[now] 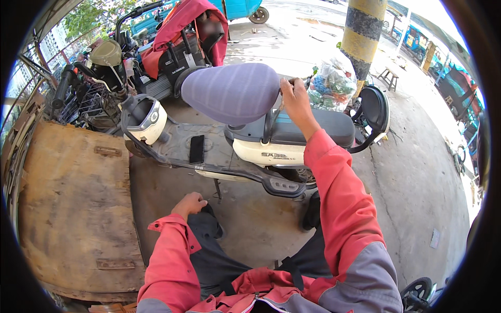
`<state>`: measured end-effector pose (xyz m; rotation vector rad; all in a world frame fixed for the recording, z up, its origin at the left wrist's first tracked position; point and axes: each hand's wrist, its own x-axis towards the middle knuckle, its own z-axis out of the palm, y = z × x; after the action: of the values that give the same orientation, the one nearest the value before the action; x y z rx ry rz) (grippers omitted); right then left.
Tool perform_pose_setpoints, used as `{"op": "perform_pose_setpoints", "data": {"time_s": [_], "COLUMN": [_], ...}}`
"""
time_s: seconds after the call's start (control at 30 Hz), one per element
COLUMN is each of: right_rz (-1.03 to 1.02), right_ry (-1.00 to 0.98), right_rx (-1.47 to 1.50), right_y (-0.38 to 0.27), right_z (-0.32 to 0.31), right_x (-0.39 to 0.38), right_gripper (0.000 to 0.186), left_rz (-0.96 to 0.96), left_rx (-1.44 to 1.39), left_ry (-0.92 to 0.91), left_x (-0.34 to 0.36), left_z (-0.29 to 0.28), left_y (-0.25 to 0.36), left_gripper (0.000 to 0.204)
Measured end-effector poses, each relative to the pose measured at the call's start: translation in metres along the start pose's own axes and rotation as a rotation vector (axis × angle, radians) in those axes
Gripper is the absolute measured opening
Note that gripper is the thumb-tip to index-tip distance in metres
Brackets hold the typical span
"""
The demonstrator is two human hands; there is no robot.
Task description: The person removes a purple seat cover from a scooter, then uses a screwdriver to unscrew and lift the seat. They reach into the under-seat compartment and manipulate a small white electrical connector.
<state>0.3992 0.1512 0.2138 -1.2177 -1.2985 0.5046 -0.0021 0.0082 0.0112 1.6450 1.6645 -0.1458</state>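
A cream-and-grey electric scooter [245, 148] stands side-on in front of me. Over its footboard and seat base a lavender striped saddle [229, 94] is tilted, broad side toward me. My right hand [297, 101] is closed on the saddle's right edge, with the fingertips partly hidden. Just below that hand lies the scooter's dark grey rear seat [323, 127]. On the footboard rests a black phone [197, 149], lying flat. Lower left, my left hand [190, 205] is by my left knee, its fingers curled in, nothing visible in them.
A worn wooden board [78, 208] lies at the left. Behind the scooter stands another vehicle with a red cover [182, 21]. A clear bag of greenery [334, 81] sits beside a yellow-and-black pillar [364, 36]. The scooter's padded backrest [376, 109] juts out at right.
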Motion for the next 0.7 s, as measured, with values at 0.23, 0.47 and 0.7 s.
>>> {"op": "perform_pose_setpoints", "data": {"time_s": [0.23,0.47,0.7], "right_rz": [-0.229,-0.270,-0.227], "right_ry": [0.014,0.047,0.023], "right_rx": [-0.333,-0.190,-0.144], "right_y": [-0.011,-0.018,0.000], "right_z": [-0.013,-0.024,-0.019], "right_x": [-0.011,-0.010,0.002], "right_gripper": [0.036,0.026,0.026], "left_rz": [0.009,0.009,0.020], "left_rx": [-0.004,-0.012,0.003], "left_ry": [0.004,0.011,0.000], "left_x": [0.005,0.002,0.000], "left_z": [0.001,0.001,-0.001], "left_y": [-0.001,0.004,0.008], "left_gripper": [0.034,0.035,0.034]}}
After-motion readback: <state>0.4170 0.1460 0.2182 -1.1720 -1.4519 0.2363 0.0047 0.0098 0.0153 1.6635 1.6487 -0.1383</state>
